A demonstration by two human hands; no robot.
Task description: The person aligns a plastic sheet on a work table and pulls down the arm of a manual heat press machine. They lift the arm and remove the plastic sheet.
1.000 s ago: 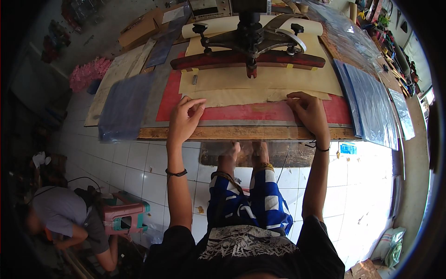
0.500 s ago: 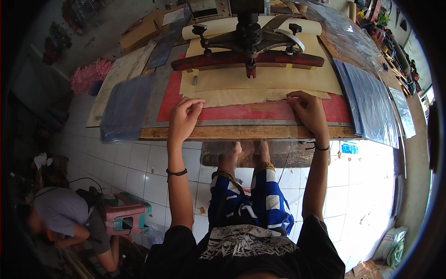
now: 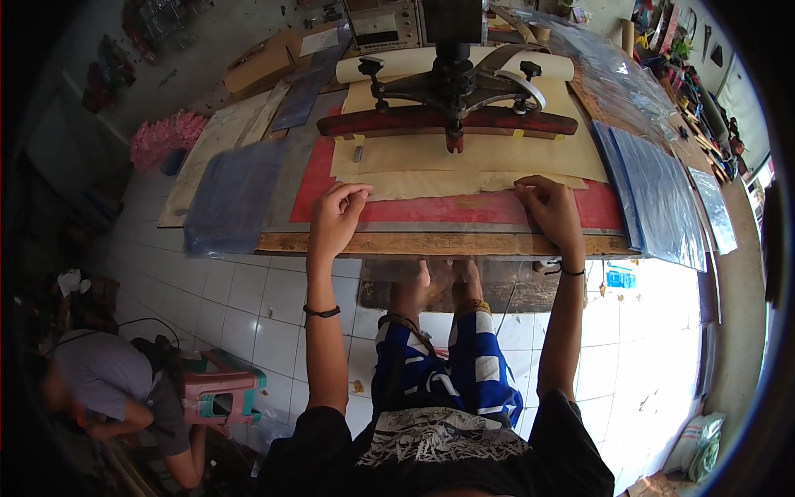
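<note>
My left hand (image 3: pixel 338 217) is at the table's front edge, thumb and fingertips pinched together. My right hand (image 3: pixel 550 210) pinches in the same way farther right. Between them stretches a clear plastic sheet (image 3: pixel 447 243), faint to see, which lies over the wooden front edge and hangs slightly past it. Under the sheet is a red mat (image 3: pixel 397 210), partly covered by tan paper (image 3: pixel 431 176) with a ragged front edge. Beyond my hands, a press head with a long dark-red bar (image 3: pixel 373 124) stands above the paper. A small metal piece (image 3: pixel 358 154) lies near the bar's left end.
Bluish plastic sheets are stacked at the left (image 3: pixel 228 195) and right (image 3: pixel 658 195) of the table. A machine box with a panel (image 3: pixel 383 26) stands behind the press. At the lower left, a person (image 3: pixel 108 373) bends beside a pink and green stool (image 3: pixel 219 385).
The whole view has shifted slightly, with the table and press appearing a little lower. Both hands keep their pinch at nearly the same place on the table.
</note>
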